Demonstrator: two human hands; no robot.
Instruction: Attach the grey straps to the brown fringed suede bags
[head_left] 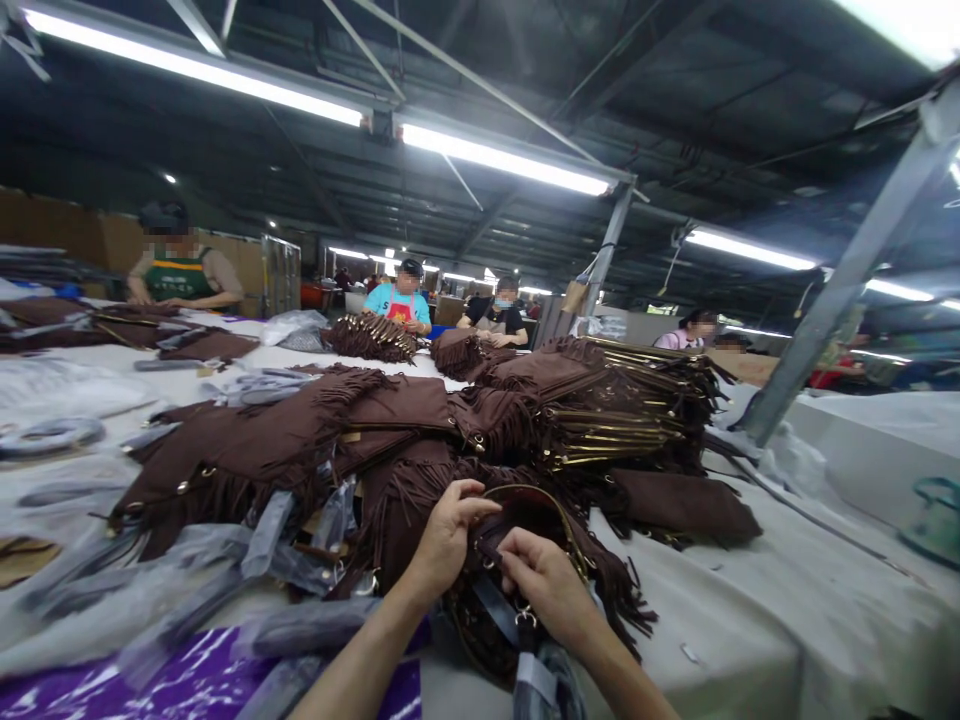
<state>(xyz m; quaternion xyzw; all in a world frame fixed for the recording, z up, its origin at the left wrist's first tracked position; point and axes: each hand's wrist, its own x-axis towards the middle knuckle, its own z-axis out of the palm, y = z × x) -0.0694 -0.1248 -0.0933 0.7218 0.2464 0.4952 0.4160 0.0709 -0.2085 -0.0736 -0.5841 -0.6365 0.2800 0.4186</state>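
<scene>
A brown fringed bag (525, 520) with a gold-trimmed opening lies right in front of me on the white table (765, 620). My left hand (448, 535) grips the bag's upper edge, fingers curled over it. Just to the right, my right hand (546, 582) pinches a dark strap (496, 612) with a metal clasp at the bag's mouth. Both hands are closed on the bag's parts.
Piles of brown fringed bags (315, 440) cover the table, with a tall neat stack (630, 400) behind. Plastic-wrapped straps (285, 540) lie at left, purple sheeting (187, 680) near me. Several seated people (401, 295) are at the far side. A grey post (847, 270) slants at right.
</scene>
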